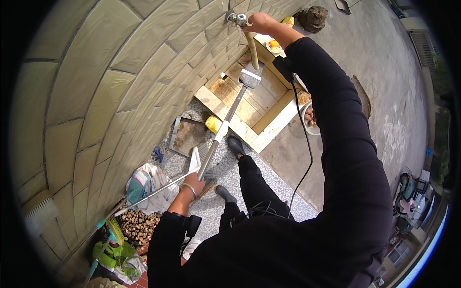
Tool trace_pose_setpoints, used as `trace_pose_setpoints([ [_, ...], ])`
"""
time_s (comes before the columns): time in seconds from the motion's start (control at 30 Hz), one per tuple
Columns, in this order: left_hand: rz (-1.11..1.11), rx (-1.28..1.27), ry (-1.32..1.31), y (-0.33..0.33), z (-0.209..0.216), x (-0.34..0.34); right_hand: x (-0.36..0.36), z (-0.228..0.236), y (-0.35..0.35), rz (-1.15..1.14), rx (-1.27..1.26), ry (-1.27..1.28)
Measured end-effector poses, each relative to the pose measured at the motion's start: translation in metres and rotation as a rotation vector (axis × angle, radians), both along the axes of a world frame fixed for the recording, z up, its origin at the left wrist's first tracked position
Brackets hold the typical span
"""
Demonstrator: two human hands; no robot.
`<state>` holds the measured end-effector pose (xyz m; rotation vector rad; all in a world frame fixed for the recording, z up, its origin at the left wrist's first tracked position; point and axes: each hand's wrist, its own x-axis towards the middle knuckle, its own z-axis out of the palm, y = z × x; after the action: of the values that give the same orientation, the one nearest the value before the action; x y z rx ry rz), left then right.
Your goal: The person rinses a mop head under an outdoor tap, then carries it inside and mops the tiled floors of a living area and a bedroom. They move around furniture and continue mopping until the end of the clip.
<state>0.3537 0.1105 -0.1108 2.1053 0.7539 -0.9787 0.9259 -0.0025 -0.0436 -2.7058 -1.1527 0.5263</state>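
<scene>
My left hand (193,184) is wrapped round the grey and white pole of a mop (224,129). The pole slants up and away from me over a tiled wash basin (209,98) with a raised rim. At its far end the flat mop head (250,78) sits just below the end of a yellowish hose (252,48). That hose hangs from a metal tap (237,18) on the wall. My right hand (261,23) is stretched out to the tap, its fingers closed on it. Whether water runs is hard to make out.
A dustpan (188,137), a yellow container (213,124) and a broom (201,156) are beside the basin. Along the wall lie plastic bags (151,187) and a heap of brown pieces (137,224). A bucket (311,117) with round brown things stands right of the basin.
</scene>
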Motion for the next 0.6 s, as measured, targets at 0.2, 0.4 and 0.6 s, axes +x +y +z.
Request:
trace_pose_setpoints([
  [0.2, -0.032, 0.011, -0.004, 0.002, 0.026, 0.021, 0.025, 0.004, 0.018, 0.178, 0.138, 0.041],
  [0.4, -0.063, -0.073, 0.102, 0.005, 0.032, 0.032, 0.041, 0.005, 0.035, 0.212, 0.048, 0.071],
  [0.6, -0.088, -0.044, 0.078, 0.005, 0.041, 0.043, 0.042, 0.008, 0.037, 0.196, 0.032, 0.086],
])
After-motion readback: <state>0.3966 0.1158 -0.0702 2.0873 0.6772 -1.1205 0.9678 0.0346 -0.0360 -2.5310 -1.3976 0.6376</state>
